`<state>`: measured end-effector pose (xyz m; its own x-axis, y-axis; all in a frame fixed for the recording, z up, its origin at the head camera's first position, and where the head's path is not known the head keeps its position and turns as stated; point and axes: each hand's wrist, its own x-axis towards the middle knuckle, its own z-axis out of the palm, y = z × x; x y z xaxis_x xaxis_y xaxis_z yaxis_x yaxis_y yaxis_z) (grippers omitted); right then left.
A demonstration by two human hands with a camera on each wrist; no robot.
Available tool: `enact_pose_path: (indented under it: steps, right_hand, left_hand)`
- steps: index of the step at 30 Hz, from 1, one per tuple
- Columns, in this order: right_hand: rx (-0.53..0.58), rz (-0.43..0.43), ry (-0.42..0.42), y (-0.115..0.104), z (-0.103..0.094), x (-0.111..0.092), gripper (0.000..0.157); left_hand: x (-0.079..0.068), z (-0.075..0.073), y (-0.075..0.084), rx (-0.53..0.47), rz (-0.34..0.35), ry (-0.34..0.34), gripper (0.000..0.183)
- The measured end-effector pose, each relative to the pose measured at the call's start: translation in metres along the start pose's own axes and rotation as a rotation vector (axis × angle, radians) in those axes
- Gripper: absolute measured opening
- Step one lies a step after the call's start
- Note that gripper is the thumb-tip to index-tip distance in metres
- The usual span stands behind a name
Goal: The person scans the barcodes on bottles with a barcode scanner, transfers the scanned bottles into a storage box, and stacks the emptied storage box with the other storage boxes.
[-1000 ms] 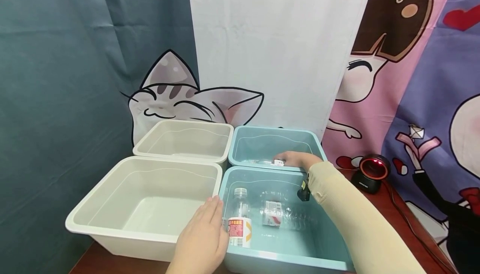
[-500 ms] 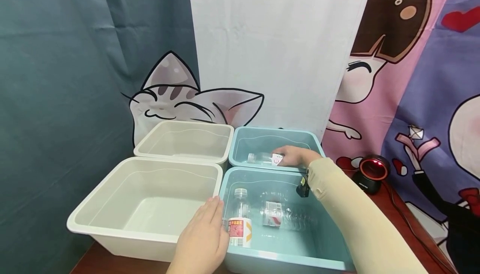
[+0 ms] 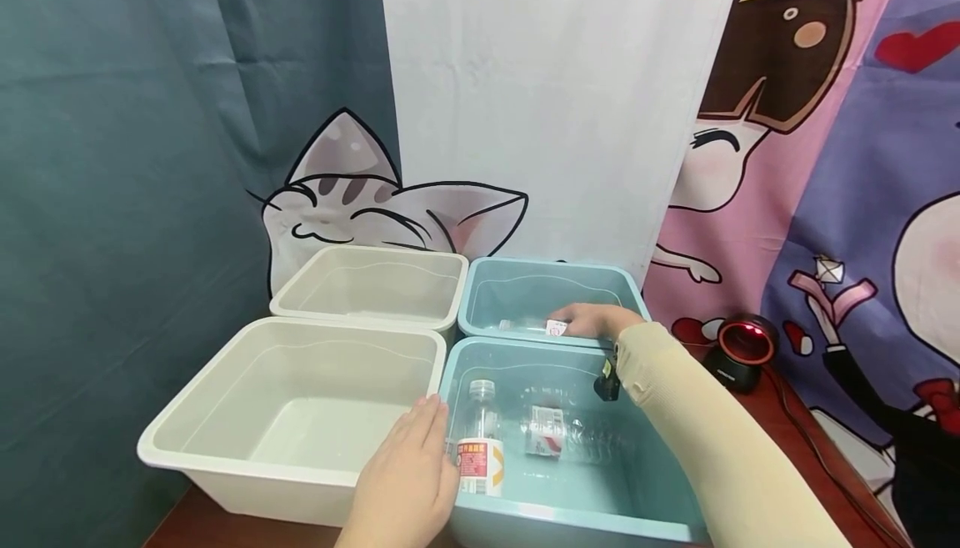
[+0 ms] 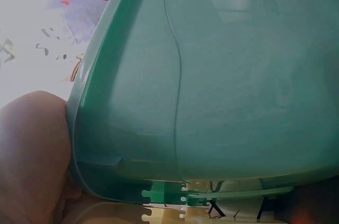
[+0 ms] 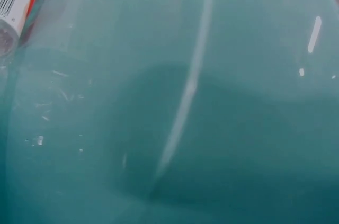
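My right hand reaches into the far blue bin and holds a clear plastic bottle with a white label, lying on its side. The near wall of that bin hides the bottle's lower side and part of the fingers. My left hand, fingers straight and together, rests against the left rim of the near blue bin. Inside this bin a clear bottle with a red and yellow label stands at the left. Another clear bottle with a white label lies beside it.
Two cream bins, one near and one far, stand left of the blue ones on a brown table. A black scanner with a red light and its cable are at the right. Printed curtains hang behind.
Half a second ago the bottle in my right hand showed higher above the bin's near rim; now hand and bottle sit lower. The left hand stays at the rim. The head view shifts slightly.
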<state>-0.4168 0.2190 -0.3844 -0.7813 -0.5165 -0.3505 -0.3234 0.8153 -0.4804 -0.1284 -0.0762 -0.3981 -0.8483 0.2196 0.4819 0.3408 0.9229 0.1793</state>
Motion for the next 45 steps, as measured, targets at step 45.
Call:
enact_pose_path:
  steps: [45]
  right_hand:
    - [-0.067, 0.021, 0.253, -0.007, -0.012, -0.001, 0.081]
  left_hand:
    - [0.0, 0.003, -0.001, 0.016, 0.009, 0.037, 0.05]
